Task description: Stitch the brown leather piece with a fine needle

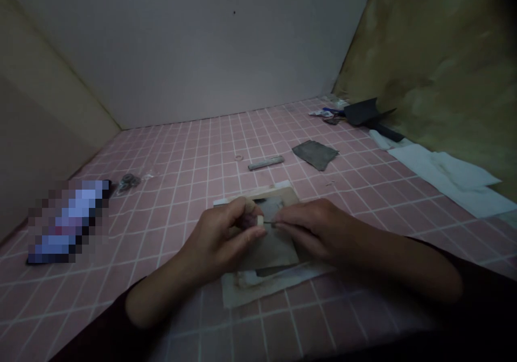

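Over the stained pad [258, 286], left hand [220, 243] pinches a small pale piece [260, 221] steady; right hand [311, 230] grips a thin tool [270, 223] against it

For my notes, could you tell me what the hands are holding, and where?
The left hand pinches a small pale piece at its fingertips; the right hand pinches a thin dark tool near its tip.

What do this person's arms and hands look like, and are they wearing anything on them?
Both hands are bare: the left hand and the right hand show no gloves, and no rings or watch can be made out in the dim light. The forearms are uncovered too. Dark sleeves, blackish and perhaps maroon-tinged, appear pushed up towards the elbows.
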Available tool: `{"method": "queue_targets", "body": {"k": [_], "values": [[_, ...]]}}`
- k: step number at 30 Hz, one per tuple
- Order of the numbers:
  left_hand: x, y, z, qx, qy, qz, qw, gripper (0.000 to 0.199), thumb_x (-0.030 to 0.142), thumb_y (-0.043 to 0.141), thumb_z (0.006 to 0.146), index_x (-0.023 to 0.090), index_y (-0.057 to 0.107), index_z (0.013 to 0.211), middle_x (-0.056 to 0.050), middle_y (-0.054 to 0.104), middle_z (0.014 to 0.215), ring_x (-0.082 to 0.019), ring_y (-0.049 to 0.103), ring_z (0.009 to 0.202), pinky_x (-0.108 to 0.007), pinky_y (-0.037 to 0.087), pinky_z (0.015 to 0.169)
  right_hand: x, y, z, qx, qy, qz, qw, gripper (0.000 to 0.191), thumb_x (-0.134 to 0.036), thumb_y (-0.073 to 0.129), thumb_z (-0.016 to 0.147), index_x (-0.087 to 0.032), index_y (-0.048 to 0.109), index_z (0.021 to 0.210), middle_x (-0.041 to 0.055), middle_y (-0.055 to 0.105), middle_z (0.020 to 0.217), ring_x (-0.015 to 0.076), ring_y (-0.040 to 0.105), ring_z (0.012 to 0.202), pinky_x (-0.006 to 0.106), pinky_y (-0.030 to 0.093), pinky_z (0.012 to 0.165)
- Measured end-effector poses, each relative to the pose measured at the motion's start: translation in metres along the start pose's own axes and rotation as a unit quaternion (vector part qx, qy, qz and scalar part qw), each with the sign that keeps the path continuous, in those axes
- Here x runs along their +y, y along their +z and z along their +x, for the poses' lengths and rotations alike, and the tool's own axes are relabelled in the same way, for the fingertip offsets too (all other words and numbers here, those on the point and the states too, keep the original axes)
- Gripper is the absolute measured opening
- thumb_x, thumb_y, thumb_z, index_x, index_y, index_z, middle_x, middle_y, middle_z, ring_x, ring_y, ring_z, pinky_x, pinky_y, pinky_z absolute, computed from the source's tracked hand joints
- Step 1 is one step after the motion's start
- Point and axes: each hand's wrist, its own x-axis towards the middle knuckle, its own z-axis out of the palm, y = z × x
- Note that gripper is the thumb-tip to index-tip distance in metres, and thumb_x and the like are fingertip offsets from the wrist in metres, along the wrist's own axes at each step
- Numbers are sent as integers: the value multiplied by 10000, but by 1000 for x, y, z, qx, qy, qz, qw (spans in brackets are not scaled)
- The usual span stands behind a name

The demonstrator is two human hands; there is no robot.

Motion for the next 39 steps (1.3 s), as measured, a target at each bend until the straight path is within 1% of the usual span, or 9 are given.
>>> {"method": "queue_targets", "body": {"k": [3,6,10,14,18,23,29,33,39], "values": [[0,0,1,-29,-68,-112,991,278,379,480,934,158,508,769,25,500,661,-85,454,590,-207,356,540,0,10,-4,65,-33,-161,984,202,-141,421,878,-154,611,946,46,584,773,162,546,666,270,347,562],[0,0,1,-41,-90,-164,982,301,385,451,948,160,487,752,23,495,661,-83,446,583,-205,363,534,-2,12,-5,72,-38,-169,982,222,-130,406,877,-150,610,963,53,588,785,169,549,682,276,357,570],[0,-1,-1,3,-11,-49,999,152,313,570,891,174,532,940,12,544,776,-97,502,662,-218,396,602,-6,1,1,-2,11,44,999,213,-176,418,917,-150,588,791,8,566,687,120,525,617,240,379,574],[-1,-1,0,36,90,85,992,168,230,595,871,169,555,1023,-23,590,889,-133,553,822,-242,413,719,-7,-8,5,-107,65,242,962,321,-262,397,957,-157,545,692,-34,500,548,86,477,508,199,370,503],[-1,-1,1,17,11,13,1000,156,315,586,878,168,556,921,11,552,756,-107,518,682,-217,390,604,-3,0,1,10,9,29,999,233,-195,426,923,-141,600,778,10,562,680,118,517,616,241,364,577],[1,-2,2,-36,-108,-174,978,339,396,438,944,155,490,712,18,508,626,-92,466,570,-203,365,527,-2,13,-6,103,-46,-213,971,247,-124,409,877,-147,616,1010,51,583,765,166,532,660,270,318,540],[1,-3,1,3,-34,-52,998,186,352,583,871,171,537,866,9,543,729,-105,487,622,-208,379,553,-7,4,-1,8,5,5,1000,189,-161,427,905,-155,586,802,8,574,708,118,514,626,245,370,581],[0,-4,0,21,56,65,996,168,273,603,865,185,560,1002,-28,601,878,-146,552,794,-242,416,694,-7,-5,3,-76,52,191,977,355,-276,407,961,-162,512,642,-33,497,565,86,487,533,206,364,521],[1,-4,1,-24,-72,-110,991,244,374,527,906,161,521,789,22,500,672,-93,454,588,-205,356,536,-3,7,-4,46,-3,-86,995,191,-147,423,887,-147,613,906,42,582,773,153,542,688,266,371,602]]}}
